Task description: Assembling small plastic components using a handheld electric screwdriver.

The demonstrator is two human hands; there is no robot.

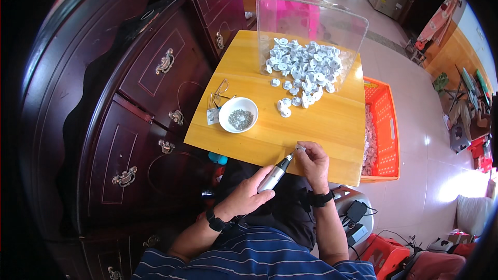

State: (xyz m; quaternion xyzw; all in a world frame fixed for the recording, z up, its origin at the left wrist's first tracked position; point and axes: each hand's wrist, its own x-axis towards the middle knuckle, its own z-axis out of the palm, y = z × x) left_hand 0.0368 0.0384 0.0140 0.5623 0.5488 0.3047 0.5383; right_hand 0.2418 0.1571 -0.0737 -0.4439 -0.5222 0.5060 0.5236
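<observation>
Gripping a slim silver electric screwdriver (274,175) with its dark tip, my left hand (248,197) is wrapped fully around the smooth barrel, while my right hand (313,163) pinches a small white plastic piece (300,148) between fingertips at the near edge of the glossy yellow wooden table (332,124). Across the table a heap of matching white round parts (306,65) spills from a clear plastic bin (311,21), a white ceramic bowl (238,114) holds tiny grey screws (240,119), and an orange slotted crate (384,129) sits on the floor to my right.
</observation>
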